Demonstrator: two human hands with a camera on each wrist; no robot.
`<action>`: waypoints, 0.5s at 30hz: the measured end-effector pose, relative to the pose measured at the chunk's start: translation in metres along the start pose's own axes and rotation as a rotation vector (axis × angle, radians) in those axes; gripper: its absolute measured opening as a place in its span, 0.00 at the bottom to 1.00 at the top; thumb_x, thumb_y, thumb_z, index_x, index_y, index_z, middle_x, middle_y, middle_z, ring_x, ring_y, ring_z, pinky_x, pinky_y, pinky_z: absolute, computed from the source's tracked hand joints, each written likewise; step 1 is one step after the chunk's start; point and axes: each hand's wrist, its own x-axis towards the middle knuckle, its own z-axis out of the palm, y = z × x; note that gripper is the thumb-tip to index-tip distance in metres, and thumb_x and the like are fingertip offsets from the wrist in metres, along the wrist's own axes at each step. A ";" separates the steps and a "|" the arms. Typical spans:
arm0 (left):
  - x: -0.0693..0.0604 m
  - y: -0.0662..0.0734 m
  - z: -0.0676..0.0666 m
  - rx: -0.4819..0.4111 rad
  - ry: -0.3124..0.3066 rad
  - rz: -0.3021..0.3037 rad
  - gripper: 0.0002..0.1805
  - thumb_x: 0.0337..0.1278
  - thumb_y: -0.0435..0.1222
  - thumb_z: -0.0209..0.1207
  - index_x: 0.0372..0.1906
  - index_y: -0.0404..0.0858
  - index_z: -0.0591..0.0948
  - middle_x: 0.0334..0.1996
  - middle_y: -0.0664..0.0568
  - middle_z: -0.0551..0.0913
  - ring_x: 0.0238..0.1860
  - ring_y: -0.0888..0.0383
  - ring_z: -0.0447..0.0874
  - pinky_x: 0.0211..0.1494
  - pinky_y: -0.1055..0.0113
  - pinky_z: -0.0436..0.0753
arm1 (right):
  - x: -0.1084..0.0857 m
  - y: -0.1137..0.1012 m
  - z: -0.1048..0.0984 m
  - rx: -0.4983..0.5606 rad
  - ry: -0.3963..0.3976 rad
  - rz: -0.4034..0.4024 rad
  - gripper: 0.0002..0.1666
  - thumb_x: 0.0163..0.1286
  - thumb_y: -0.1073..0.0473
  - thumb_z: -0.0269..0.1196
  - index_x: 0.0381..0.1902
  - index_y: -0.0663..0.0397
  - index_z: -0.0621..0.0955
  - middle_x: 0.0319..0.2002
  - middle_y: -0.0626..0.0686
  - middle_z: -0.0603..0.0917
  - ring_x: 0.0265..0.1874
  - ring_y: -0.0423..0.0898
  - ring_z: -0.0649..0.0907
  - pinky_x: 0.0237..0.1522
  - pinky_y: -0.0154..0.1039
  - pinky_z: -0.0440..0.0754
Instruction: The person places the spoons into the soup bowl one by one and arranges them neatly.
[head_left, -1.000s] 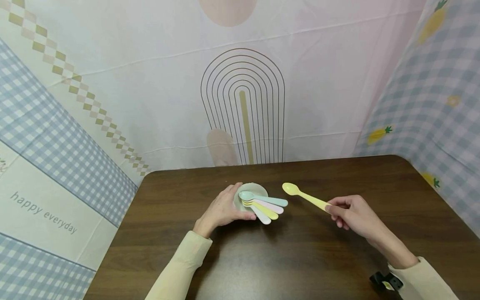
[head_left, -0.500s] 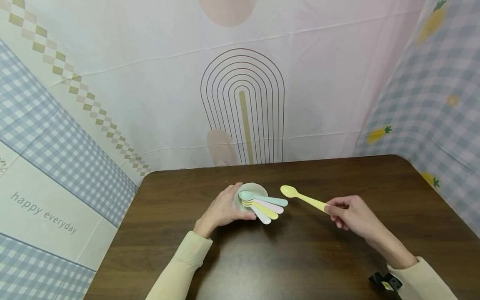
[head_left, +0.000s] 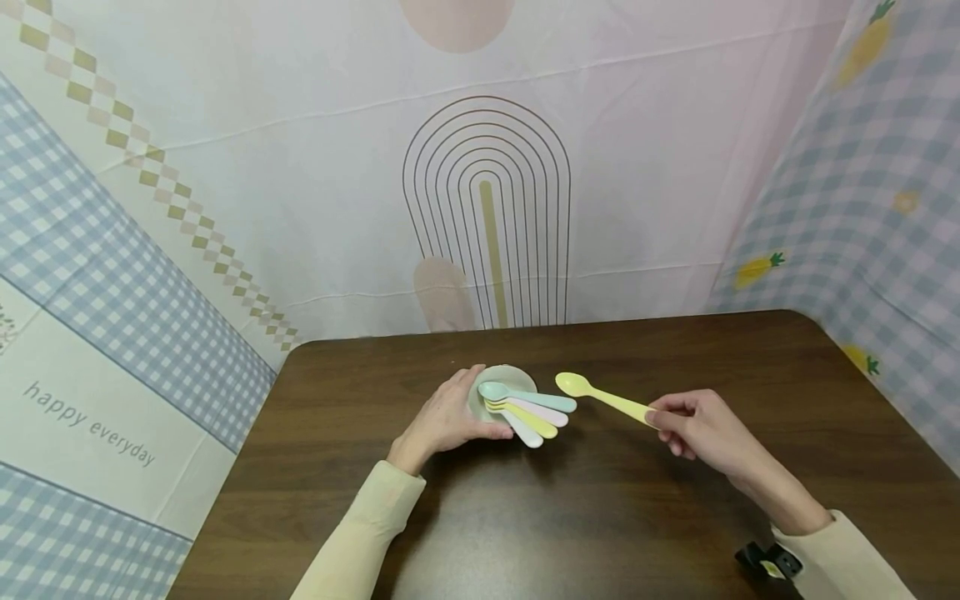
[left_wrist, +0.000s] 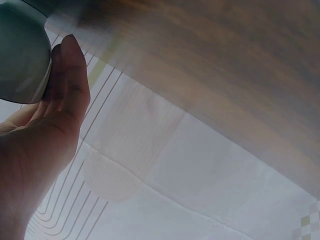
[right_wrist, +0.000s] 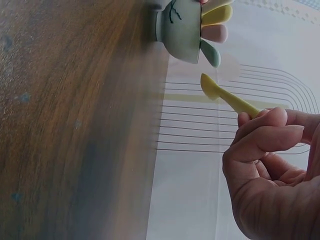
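My left hand (head_left: 450, 415) curls round the side of a small pale bowl (head_left: 517, 377) on the table; in the left wrist view the fingers lie against the bowl's wall (left_wrist: 22, 60). Several spoons lean in the bowl, handles fanned over its right rim: a mint spoon (head_left: 551, 402), a pink one (head_left: 553, 416), yellow (head_left: 543, 427) and white (head_left: 528, 436). My right hand (head_left: 701, 429) pinches the handle end of a separate yellow spoon (head_left: 611, 401). Its scoop points left, raised above the table and a short way from the mint spoon's handle.
The dark wooden table (head_left: 570, 517) reaches back to a patterned cloth backdrop (head_left: 637, 183). Blue checked cloth (head_left: 892, 250) hangs at the right edge. A small black device (head_left: 771, 562) sits at the right sleeve.
The yellow spoon in my right hand has moved slightly left, towards the bowl, and its scoop sits a little lower in the view. The left hand and bowl have stayed put.
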 end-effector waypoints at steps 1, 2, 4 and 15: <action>0.000 0.000 0.000 0.002 -0.001 -0.002 0.65 0.43 0.60 0.83 0.84 0.37 0.66 0.77 0.40 0.76 0.72 0.41 0.78 0.74 0.42 0.79 | 0.000 0.000 0.000 0.001 -0.001 0.001 0.18 0.81 0.57 0.63 0.52 0.71 0.84 0.26 0.46 0.80 0.21 0.37 0.77 0.23 0.33 0.76; 0.000 0.001 0.000 0.006 0.000 -0.002 0.65 0.43 0.60 0.83 0.84 0.37 0.66 0.77 0.40 0.76 0.72 0.41 0.78 0.74 0.42 0.79 | 0.001 0.000 0.000 0.002 -0.003 0.002 0.18 0.81 0.57 0.63 0.52 0.71 0.84 0.26 0.47 0.80 0.21 0.37 0.77 0.24 0.34 0.76; 0.000 0.001 0.000 0.004 -0.001 -0.005 0.65 0.43 0.60 0.83 0.84 0.37 0.66 0.77 0.41 0.76 0.73 0.41 0.78 0.75 0.42 0.79 | 0.001 0.000 0.000 0.001 -0.007 0.007 0.18 0.82 0.57 0.63 0.53 0.71 0.84 0.26 0.47 0.80 0.22 0.37 0.77 0.24 0.34 0.77; 0.000 -0.001 0.001 0.006 0.002 -0.008 0.65 0.43 0.61 0.83 0.84 0.37 0.66 0.77 0.40 0.75 0.74 0.41 0.77 0.76 0.42 0.78 | 0.006 -0.005 0.002 0.007 -0.033 0.012 0.19 0.82 0.56 0.63 0.54 0.71 0.84 0.26 0.46 0.80 0.21 0.37 0.77 0.24 0.34 0.77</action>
